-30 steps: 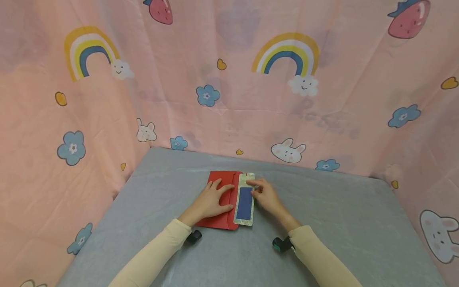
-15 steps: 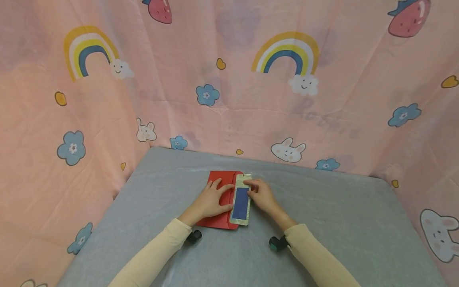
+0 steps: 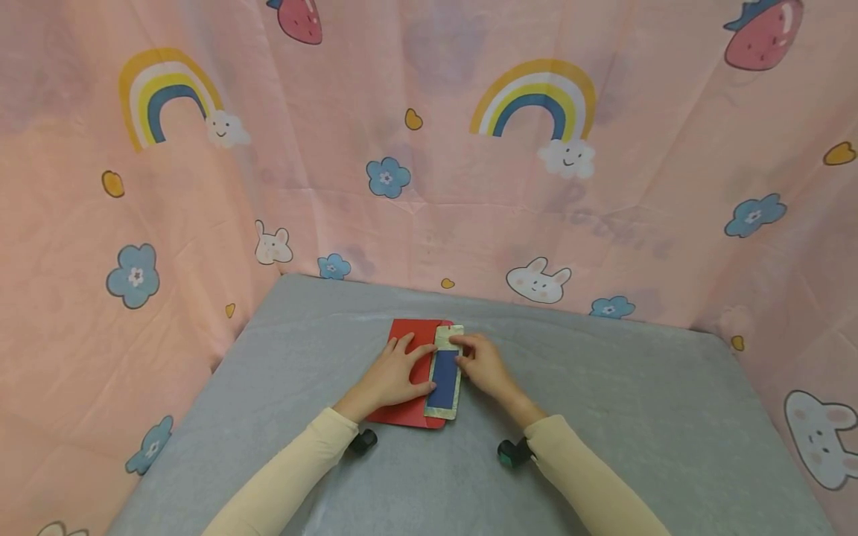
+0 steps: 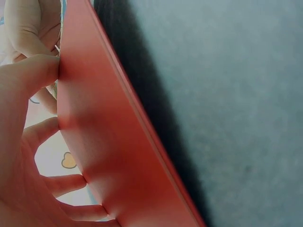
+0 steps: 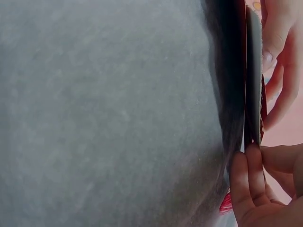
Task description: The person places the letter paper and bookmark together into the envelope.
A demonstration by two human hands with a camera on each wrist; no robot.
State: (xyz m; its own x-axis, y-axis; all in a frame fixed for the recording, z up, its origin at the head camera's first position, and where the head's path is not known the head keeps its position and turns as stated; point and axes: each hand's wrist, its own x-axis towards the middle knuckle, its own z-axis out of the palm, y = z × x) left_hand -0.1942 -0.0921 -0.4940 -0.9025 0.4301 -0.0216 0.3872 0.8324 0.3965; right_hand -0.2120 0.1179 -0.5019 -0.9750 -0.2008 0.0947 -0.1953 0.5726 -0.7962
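Observation:
A red paper envelope [image 3: 422,369] lies on the grey table, its flap side to the right. My left hand [image 3: 391,378] rests on it with fingers spread, and in the left wrist view those fingertips press along the face of the envelope [image 4: 113,123]. My right hand [image 3: 484,366] pinches the right edge of a bookmark [image 3: 444,380], gold-green bordered with a blue panel. The bookmark overlaps the envelope's right edge. In the right wrist view, thumb and fingers hold the bookmark [image 5: 254,71] near its end, and a red tassel [image 5: 226,203] shows below them.
The grey cloth-covered table [image 3: 637,417] spreads around both hands. Behind and beside it hangs a pink curtain [image 3: 442,231] printed with rainbows, flowers and rabbits. Black wrist cameras sit under both sleeves.
My right hand has moved left with the bookmark, so more of the bookmark covers the envelope's right side. The left hand and envelope have stayed in place.

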